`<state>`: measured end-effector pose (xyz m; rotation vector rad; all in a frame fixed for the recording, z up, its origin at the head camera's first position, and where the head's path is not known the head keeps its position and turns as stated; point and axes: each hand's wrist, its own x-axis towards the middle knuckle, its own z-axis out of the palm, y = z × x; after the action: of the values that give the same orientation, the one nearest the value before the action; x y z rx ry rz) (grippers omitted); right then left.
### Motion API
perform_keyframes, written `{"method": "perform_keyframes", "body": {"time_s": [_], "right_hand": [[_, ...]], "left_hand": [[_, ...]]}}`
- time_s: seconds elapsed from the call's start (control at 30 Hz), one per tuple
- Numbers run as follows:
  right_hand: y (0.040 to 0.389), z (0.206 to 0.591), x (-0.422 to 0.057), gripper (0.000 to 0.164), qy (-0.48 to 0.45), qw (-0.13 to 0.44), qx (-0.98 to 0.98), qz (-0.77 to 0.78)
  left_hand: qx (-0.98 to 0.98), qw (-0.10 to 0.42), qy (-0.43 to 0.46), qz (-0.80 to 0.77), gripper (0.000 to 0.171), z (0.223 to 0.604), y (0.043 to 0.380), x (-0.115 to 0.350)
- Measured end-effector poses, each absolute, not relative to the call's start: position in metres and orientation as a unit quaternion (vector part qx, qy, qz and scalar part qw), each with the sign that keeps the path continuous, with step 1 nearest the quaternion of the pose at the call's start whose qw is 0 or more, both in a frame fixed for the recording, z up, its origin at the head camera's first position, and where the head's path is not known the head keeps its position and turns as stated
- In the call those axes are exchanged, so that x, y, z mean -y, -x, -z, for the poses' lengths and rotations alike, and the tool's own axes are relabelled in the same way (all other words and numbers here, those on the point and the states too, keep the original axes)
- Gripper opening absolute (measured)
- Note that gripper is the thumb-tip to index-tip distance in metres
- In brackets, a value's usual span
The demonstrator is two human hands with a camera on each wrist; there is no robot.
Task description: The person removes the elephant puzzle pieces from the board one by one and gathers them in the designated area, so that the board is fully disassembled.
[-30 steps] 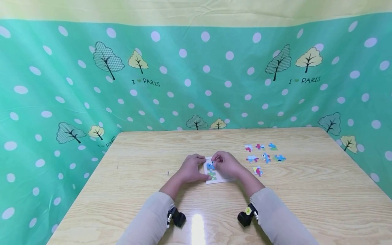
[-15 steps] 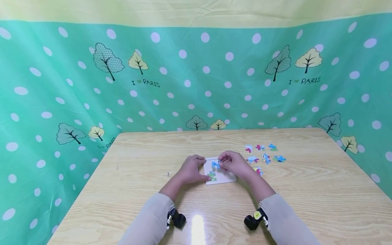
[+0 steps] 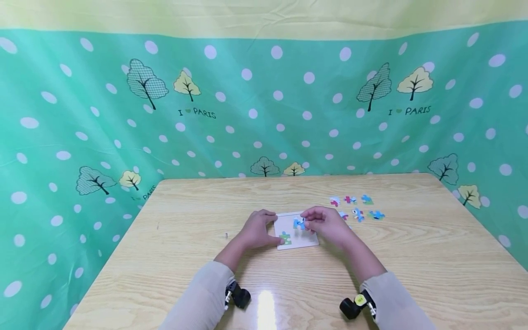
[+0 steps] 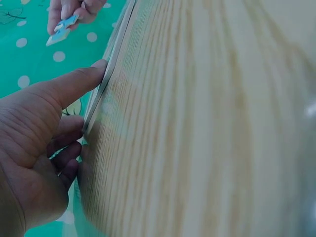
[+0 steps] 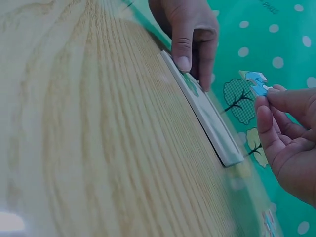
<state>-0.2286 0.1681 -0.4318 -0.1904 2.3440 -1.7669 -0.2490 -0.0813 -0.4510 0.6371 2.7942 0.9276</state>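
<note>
A small white puzzle tray (image 3: 303, 239) lies near the middle of the table, with a green puzzle piece (image 3: 285, 237) in its near left corner. My left hand (image 3: 256, 229) holds the tray along its left side, the thumb (image 5: 183, 63) pressing by the green piece and the fingers at the far corner. Between thumb and fingers, my right hand (image 3: 330, 227) pinches a blue and white puzzle piece (image 3: 299, 223) raised above the tray. That piece (image 5: 257, 84) is tilted and apart from the tray in the right wrist view.
Several loose puzzle pieces (image 3: 358, 214) lie in rows right of the tray, some partly hidden by my right hand. A tiny object (image 3: 226, 235) sits left of my left hand. Behind the wooden table (image 3: 206, 197) hangs a green dotted cloth (image 3: 231, 142).
My right hand has lifted the blue piece off the tray's left part and moved right with it, covering some loose pieces. My left hand stays at the tray.
</note>
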Motion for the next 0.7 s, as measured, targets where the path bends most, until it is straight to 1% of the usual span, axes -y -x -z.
{"method": "perform_keyframes", "body": {"time_s": [0.17,0.7], "right_hand": [[0.223,0.431,-0.176,0.021,0.074,0.091,-0.783,0.61],[0.207,0.43,-0.197,0.023,0.063,0.064,-0.778,0.622]], "left_hand": [[-0.923,0.064,-0.208,-0.318,0.076,0.452,0.249,0.082],[-0.918,0.057,-0.208,-0.333,0.075,0.455,0.25,0.083]]}}
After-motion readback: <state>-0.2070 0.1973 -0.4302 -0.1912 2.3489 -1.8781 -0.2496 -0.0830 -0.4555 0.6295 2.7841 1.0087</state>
